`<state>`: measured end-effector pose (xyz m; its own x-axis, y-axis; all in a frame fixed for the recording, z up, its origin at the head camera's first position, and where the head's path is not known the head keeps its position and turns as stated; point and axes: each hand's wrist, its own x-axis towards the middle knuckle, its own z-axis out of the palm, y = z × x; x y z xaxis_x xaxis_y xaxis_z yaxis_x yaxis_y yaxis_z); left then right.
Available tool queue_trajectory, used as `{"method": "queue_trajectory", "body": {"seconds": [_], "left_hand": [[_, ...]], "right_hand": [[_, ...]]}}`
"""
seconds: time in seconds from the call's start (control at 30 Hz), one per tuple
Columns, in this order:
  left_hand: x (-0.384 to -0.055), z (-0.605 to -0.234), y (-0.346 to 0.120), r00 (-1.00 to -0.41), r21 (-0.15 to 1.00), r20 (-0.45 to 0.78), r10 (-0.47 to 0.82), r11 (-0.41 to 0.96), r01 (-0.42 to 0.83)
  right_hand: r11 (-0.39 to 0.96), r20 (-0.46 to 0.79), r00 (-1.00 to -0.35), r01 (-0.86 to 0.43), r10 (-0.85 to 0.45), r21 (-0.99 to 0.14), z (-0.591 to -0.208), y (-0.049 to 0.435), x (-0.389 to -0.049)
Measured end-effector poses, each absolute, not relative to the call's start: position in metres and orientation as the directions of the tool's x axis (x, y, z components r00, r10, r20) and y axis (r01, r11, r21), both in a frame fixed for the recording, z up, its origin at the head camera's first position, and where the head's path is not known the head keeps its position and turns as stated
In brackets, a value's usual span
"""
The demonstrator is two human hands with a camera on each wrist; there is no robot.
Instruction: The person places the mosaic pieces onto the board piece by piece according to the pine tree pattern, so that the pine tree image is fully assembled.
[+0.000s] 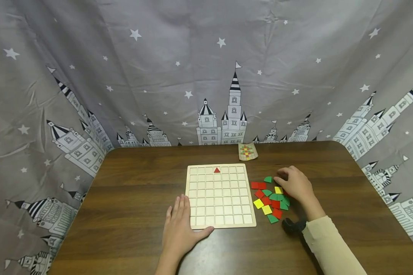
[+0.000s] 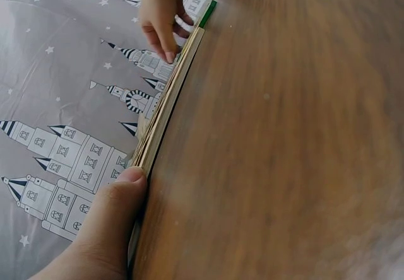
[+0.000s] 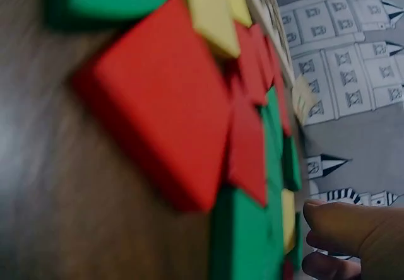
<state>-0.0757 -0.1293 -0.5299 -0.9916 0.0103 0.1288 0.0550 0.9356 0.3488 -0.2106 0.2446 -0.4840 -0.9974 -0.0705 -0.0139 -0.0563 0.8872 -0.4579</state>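
A pale wooden grid board (image 1: 218, 198) lies on the table, with a red triangle (image 1: 217, 170) in its top row. My left hand (image 1: 181, 229) rests at the board's lower left corner, fingers straight along the left side and thumb (image 2: 120, 204) against the near edge. To the right of the board lies a loose group of flat pieces: red squares (image 1: 276, 213), yellow squares (image 1: 266, 210) and green quarter-circles (image 1: 272, 219). My right hand (image 1: 295, 185) hovers at the far right of this group, near a yellow square (image 1: 278, 190). Its fingers bend loosely, and no piece shows between them.
Behind the board, a small pattern card (image 1: 247, 152) with a coloured design lies at the table's far edge. A grey curtain (image 1: 178, 76) printed with castles and stars hangs behind the wooden table (image 1: 130, 214). A dark strap (image 1: 293, 226) is around my right wrist.
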Motion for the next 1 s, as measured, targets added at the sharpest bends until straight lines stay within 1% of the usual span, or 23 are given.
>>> {"method": "queue_trajectory", "body": {"seconds": [0.27, 0.4, 0.6, 0.73, 1.0], "left_hand": [[-0.076, -0.530, -0.128, -0.992, 0.352, 0.124, 0.009, 0.935, 0.053], [-0.076, -0.530, -0.128, -0.991, 0.354, 0.136, 0.011, 0.933, 0.059], [-0.077, -0.530, -0.129, -0.992, 0.351, 0.128, 0.012, 0.935, 0.057], [-0.077, -0.530, -0.129, -0.994, 0.351, 0.113, 0.015, 0.935, 0.054], [-0.076, -0.529, -0.129, -0.994, 0.347, 0.109, 0.019, 0.936, 0.056]], "right_hand": [[0.883, -0.019, -0.997, -0.058, -0.076, -0.466, -0.489, 0.251, -0.212], [0.870, 0.003, -0.992, -0.111, -0.124, -0.481, -0.489, 0.253, -0.213], [0.821, 0.038, -0.978, -0.194, -0.206, -0.537, -0.490, 0.257, -0.215], [0.823, 0.040, -0.979, -0.190, -0.200, -0.535, -0.491, 0.261, -0.215], [0.831, 0.004, -0.985, -0.149, -0.174, -0.536, -0.492, 0.263, -0.213]]}}
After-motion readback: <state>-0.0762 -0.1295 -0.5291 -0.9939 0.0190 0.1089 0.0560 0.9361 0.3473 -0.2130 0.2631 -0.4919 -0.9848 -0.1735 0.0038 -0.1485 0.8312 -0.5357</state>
